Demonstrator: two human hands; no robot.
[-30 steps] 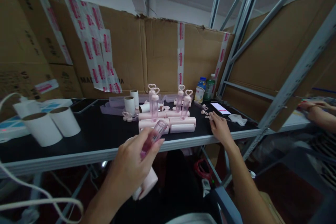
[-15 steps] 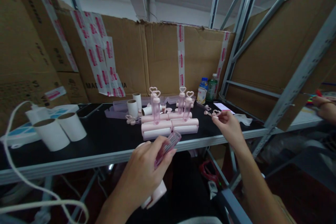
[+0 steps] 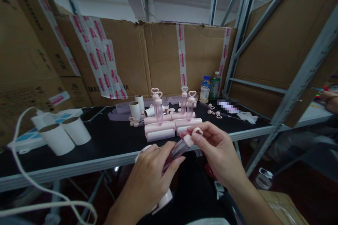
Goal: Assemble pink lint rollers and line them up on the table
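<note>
My left hand [image 3: 148, 174] is wrapped around a clear pink tube [image 3: 178, 150], tilted up to the right. A pale pink cylindrical body [image 3: 165, 199] shows below the same hand; where it meets the tube is hidden. In my right hand [image 3: 220, 153], fingertips pinch a pink heart-topped cap [image 3: 188, 140] at the tube's upper end. How deep the cap sits, I cannot tell. Just beyond both hands, several pink roller-like bodies [image 3: 160, 134] lie on the black tabletop [image 3: 111, 147], with heart-topped clear tubes [image 3: 158, 110] standing upright on them.
White cardboard tubes [image 3: 56, 140] stand at the left near a white cable [image 3: 14, 165]. Loose heart-topped pieces [image 3: 218, 115] lie at the right by a crumpled tissue [image 3: 248, 117]. Bottles [image 3: 214, 86] stand at the back. Another person's hand [image 3: 330, 96] shows far right.
My right hand has moved left from the loose pieces at the right, bringing a heart-topped cap to the tube's open end. My left hand keeps its grip on the tube.
</note>
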